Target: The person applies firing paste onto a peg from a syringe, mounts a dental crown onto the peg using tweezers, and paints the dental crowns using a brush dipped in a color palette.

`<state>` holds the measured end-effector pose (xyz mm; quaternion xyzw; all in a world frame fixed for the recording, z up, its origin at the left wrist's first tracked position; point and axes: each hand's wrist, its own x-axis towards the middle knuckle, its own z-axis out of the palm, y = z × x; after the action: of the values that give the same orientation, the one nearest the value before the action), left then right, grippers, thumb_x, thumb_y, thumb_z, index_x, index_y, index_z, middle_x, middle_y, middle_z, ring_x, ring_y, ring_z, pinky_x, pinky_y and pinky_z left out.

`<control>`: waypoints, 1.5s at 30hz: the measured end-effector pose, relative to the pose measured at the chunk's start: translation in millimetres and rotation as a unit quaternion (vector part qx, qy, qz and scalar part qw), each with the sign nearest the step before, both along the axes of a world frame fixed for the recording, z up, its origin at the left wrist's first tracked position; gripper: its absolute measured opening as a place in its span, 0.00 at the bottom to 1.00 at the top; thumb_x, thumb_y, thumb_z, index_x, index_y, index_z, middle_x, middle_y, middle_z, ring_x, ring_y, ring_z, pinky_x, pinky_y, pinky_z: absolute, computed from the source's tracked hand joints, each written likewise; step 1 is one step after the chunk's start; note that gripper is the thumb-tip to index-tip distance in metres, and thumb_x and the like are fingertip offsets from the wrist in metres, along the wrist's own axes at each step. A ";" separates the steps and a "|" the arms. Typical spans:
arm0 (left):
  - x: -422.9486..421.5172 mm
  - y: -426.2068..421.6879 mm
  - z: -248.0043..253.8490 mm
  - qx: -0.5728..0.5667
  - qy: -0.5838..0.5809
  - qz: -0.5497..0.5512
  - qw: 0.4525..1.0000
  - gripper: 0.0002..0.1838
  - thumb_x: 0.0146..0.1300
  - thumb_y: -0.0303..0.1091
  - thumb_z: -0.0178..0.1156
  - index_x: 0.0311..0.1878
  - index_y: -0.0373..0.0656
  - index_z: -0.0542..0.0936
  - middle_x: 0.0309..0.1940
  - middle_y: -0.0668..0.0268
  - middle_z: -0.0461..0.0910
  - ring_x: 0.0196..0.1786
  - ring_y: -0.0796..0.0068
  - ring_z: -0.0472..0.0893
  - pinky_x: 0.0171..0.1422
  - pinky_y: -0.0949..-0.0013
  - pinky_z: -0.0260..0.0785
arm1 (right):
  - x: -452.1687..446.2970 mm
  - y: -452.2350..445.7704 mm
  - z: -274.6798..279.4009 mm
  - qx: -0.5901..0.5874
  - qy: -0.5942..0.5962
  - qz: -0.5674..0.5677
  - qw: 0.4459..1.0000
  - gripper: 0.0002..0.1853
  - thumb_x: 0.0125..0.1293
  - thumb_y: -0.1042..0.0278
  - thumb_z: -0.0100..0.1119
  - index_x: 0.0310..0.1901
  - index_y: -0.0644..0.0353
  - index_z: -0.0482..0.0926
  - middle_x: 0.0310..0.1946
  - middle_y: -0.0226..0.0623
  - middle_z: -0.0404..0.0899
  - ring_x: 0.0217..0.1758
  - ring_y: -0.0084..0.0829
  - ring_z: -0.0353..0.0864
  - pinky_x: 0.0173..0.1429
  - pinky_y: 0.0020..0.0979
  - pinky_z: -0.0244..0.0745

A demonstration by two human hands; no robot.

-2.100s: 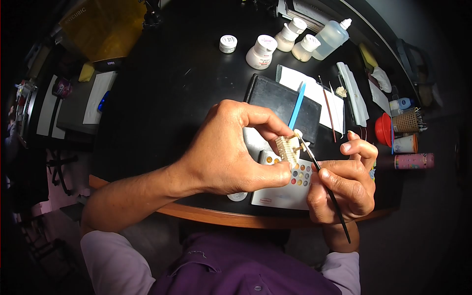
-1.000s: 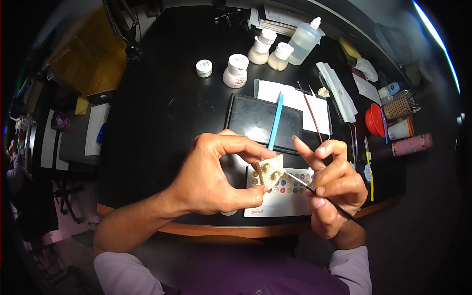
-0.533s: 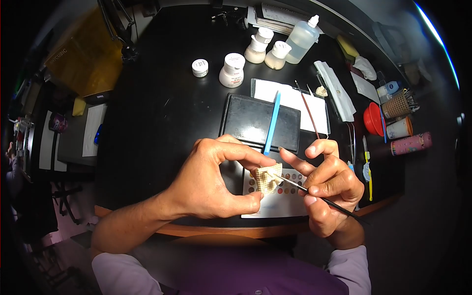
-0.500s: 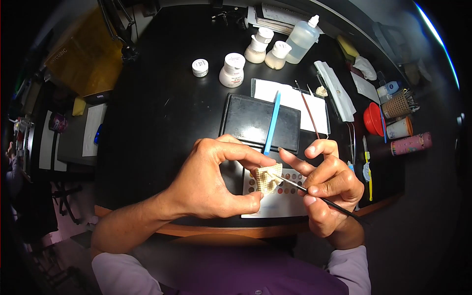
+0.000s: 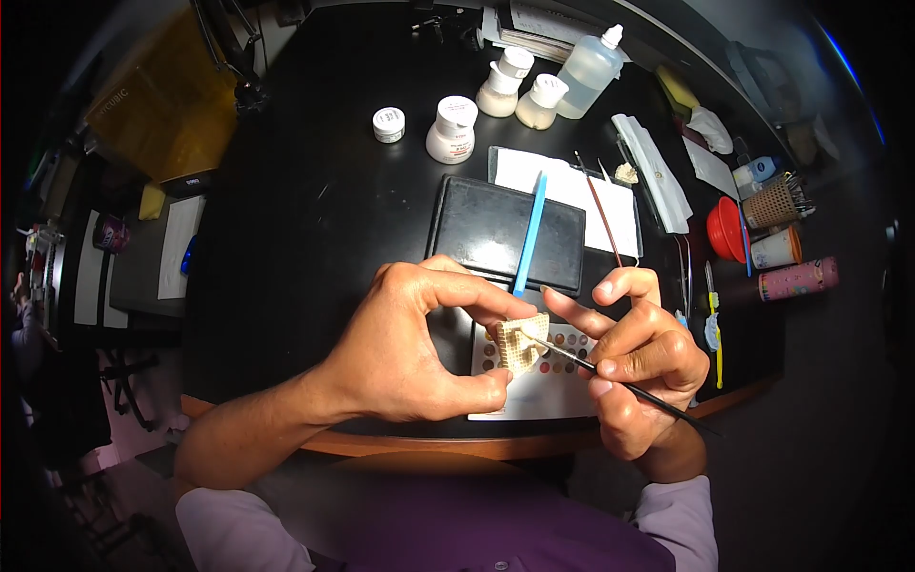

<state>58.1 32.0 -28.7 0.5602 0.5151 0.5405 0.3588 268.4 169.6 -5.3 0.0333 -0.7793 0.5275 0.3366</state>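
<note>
Between its thumb and fingers, my left hand (image 5: pixel 415 348) grips a small cream block with a grid texture (image 5: pixel 515 355). My right hand (image 5: pixel 648 362) pinches a thin black-handled brush (image 5: pixel 658 402), whose tip touches or nearly touches a pale piece on the block; the exact contact is too small to tell. Beneath both hands lies a white palette card (image 5: pixel 534 408) with rows of coloured spots, partly hidden. A blue tool (image 5: pixel 531 232) rests across a black flat case (image 5: pixel 477 229) just beyond the fingers.
Several white-capped jars (image 5: pixel 451 132) and a clear bottle (image 5: pixel 589 74) stand at the back. A brown brush (image 5: pixel 600 212) lies on white paper (image 5: pixel 562 186). On the right are a red bowl (image 5: pixel 726 231), a pink cylinder (image 5: pixel 799 279) and a yellow toothbrush (image 5: pixel 717 343).
Compared with the oldest frame, both hands, the block and the brush sit lower and further left in view, and the brush lies flatter. Since half a second ago, they have barely moved.
</note>
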 end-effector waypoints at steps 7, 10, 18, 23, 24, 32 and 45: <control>-0.2 0.0 0.0 -0.004 0.008 0.002 1.000 0.27 0.44 0.28 0.78 0.54 0.39 0.91 0.40 0.63 0.89 0.47 0.73 0.85 0.60 0.68 0.74 | 2.4 -0.2 1.3 -0.010 0.004 0.000 1.000 0.06 0.58 0.82 0.55 0.36 0.61 0.73 0.33 0.39 0.72 0.63 0.43 0.65 0.71 0.71 0.79; 0.1 -0.1 0.9 -0.005 0.004 -0.002 1.000 0.27 0.44 0.28 0.79 0.54 0.39 0.91 0.40 0.63 0.89 0.48 0.73 0.85 0.60 0.68 0.74 | 2.1 -2.0 1.1 -0.029 0.021 -0.035 0.999 0.08 0.56 0.86 0.58 0.36 0.63 0.77 0.32 0.38 0.77 0.61 0.43 0.71 0.70 0.65 0.82; 0.2 -0.3 2.2 -0.005 -0.009 -0.009 1.000 0.28 0.43 0.27 0.79 0.54 0.38 0.91 0.39 0.63 0.88 0.47 0.73 0.84 0.60 0.68 0.72 | 1.7 2.5 -0.6 0.001 0.015 -0.044 0.999 0.08 0.58 0.85 0.62 0.38 0.62 0.80 0.33 0.37 0.82 0.62 0.43 0.71 0.71 0.62 0.81; 0.4 -0.4 2.3 -0.004 -0.009 -0.007 1.000 0.28 0.43 0.27 0.79 0.54 0.38 0.91 0.40 0.62 0.88 0.47 0.73 0.84 0.60 0.68 0.73 | 2.0 4.0 -0.3 0.018 0.000 -0.023 1.000 0.05 0.64 0.82 0.60 0.39 0.61 0.77 0.32 0.39 0.78 0.64 0.42 0.67 0.72 0.69 0.77; 0.5 -0.5 2.3 -0.004 -0.010 -0.007 1.000 0.28 0.43 0.27 0.79 0.54 0.38 0.91 0.40 0.62 0.88 0.47 0.73 0.84 0.60 0.68 0.73 | 2.1 4.2 -0.6 0.016 0.001 -0.022 1.000 0.05 0.64 0.82 0.59 0.39 0.61 0.77 0.32 0.39 0.78 0.64 0.42 0.67 0.72 0.69 0.77; 1.1 -0.9 1.4 -0.008 -0.010 -0.001 1.000 0.28 0.43 0.27 0.78 0.54 0.38 0.91 0.41 0.62 0.89 0.47 0.73 0.84 0.60 0.68 0.74 | 2.3 3.1 0.8 -0.010 0.013 -0.044 0.999 0.10 0.53 0.87 0.61 0.36 0.62 0.81 0.32 0.37 0.82 0.60 0.44 0.73 0.71 0.62 0.81; 1.1 -0.5 -0.1 -0.002 -0.001 0.001 1.000 0.27 0.44 0.29 0.78 0.53 0.39 0.91 0.41 0.62 0.89 0.46 0.73 0.85 0.59 0.68 0.75 | 3.2 4.5 -1.3 -0.008 0.017 -0.030 0.999 0.07 0.56 0.85 0.60 0.35 0.63 0.78 0.32 0.38 0.79 0.60 0.43 0.70 0.73 0.66 0.78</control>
<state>59.3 31.5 -28.8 0.5585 0.5167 0.5402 0.3596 271.6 174.2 -6.6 0.0163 -0.7700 0.5223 0.3660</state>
